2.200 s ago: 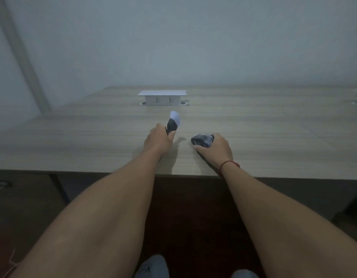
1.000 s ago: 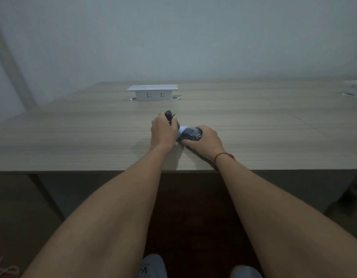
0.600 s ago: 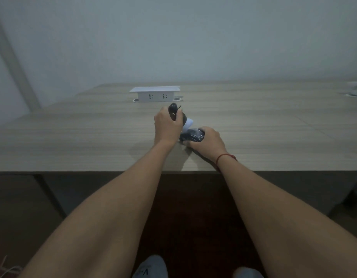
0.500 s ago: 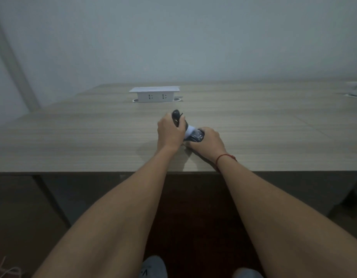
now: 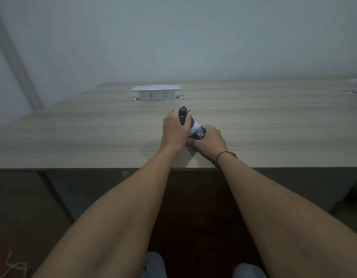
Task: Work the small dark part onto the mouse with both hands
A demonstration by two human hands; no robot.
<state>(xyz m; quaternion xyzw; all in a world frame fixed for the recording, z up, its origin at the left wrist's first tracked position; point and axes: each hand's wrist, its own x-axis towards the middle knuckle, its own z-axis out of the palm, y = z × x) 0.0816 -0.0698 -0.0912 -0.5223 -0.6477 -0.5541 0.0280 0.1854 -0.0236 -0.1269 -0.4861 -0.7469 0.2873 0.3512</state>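
Your left hand (image 5: 174, 130) grips a dark handle (image 5: 182, 115), its white tip (image 5: 195, 127) angled to 4 o'clock, touching the dark mouse (image 5: 199, 135) your right hand (image 5: 210, 140) clasps on the table (image 5: 93, 133). Socket box (image 5: 156, 93) at 11 o'clock.

On the table (image 5: 93, 141), the left hand (image 5: 174, 130) sits just left of the right hand (image 5: 210, 140), the two touching. A tool (image 5: 183, 115) rises above the left fingers; its tip (image 5: 195, 128) lies between both hands' fingers, against a small object (image 5: 199, 135) under the right fingers. A socket box (image 5: 156, 93) stands well beyond the fingertips, slightly left
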